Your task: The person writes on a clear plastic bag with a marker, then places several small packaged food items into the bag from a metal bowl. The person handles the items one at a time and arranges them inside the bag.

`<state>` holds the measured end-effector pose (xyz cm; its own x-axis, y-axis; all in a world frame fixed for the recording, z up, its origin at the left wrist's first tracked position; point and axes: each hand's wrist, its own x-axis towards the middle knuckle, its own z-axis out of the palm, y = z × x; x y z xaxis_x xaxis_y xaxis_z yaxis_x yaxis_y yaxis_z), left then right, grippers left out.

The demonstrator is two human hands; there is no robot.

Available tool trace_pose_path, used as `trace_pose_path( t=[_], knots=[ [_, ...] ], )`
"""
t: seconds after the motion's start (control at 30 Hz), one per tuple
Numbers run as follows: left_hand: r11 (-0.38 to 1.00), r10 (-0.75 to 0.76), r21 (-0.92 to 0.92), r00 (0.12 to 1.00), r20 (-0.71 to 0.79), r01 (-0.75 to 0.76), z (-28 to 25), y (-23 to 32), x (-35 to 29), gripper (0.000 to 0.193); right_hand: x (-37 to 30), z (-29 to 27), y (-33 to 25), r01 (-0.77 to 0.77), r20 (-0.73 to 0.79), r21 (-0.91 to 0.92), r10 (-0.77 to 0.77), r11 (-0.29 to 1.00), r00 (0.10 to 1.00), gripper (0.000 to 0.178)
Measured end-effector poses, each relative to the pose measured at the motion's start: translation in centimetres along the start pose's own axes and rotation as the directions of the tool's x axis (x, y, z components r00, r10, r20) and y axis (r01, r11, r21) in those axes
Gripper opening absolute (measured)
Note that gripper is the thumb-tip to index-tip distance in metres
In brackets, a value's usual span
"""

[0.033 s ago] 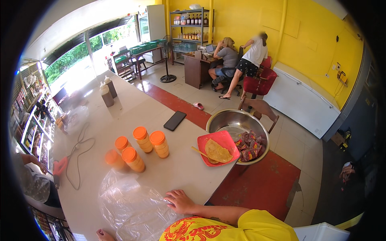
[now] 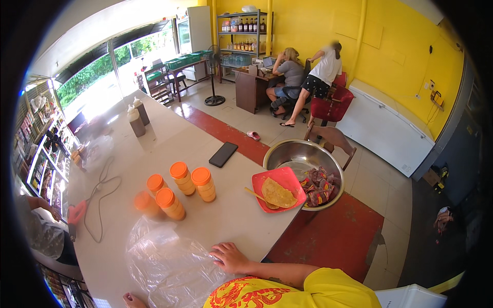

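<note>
My right hand [image 2: 230, 256] lies flat on the smooth pale tabletop [image 2: 169, 138], fingers [image 2: 220, 251] loosely spread and resting on the edge of one crinkled, clear plastic bag [image 2: 169, 264] that sprawls before me. My left hand [image 2: 134, 300] shows only at the bag's lower edge; I cannot tell how its fingers sit. Beyond the bag stand five round jars [image 2: 179, 189] with orange lids. To the right, one shiny steel bowl [image 2: 303, 154] holds wrapped packets, with one red plastic plate [image 2: 285, 179] carrying a flat bread
</note>
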<state>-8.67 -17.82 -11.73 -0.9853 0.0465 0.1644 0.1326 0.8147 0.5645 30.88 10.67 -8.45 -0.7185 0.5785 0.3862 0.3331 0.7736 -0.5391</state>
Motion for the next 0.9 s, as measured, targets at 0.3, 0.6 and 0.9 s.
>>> trace_pose_path(
  t=[0.3, 0.6, 0.9],
  knots=[
    [0.999, -0.036, 0.005, 0.999, 0.020, 0.036, 0.8, -0.6, 1.0, 0.031, 0.3, -0.4, 0.2, 0.005, -0.016, -0.019, -0.005, 1.000, 1.000, 0.036],
    [1.000, -0.006, -0.022, 1.000, 0.007, 0.006, 1.5, -1.1, 1.2, 0.029, 0.5, -0.6, 0.2, 0.003, -0.011, -0.009, -0.003, 1.000, 1.000, 0.036],
    [1.000, 0.016, -0.003, 1.000, -0.004, -0.016, 2.1, -2.0, 1.6, 0.025, 0.4, -0.5, 0.3, -0.008, 0.015, -0.034, 0.009, 0.999, 1.000, 0.036]
  ],
)
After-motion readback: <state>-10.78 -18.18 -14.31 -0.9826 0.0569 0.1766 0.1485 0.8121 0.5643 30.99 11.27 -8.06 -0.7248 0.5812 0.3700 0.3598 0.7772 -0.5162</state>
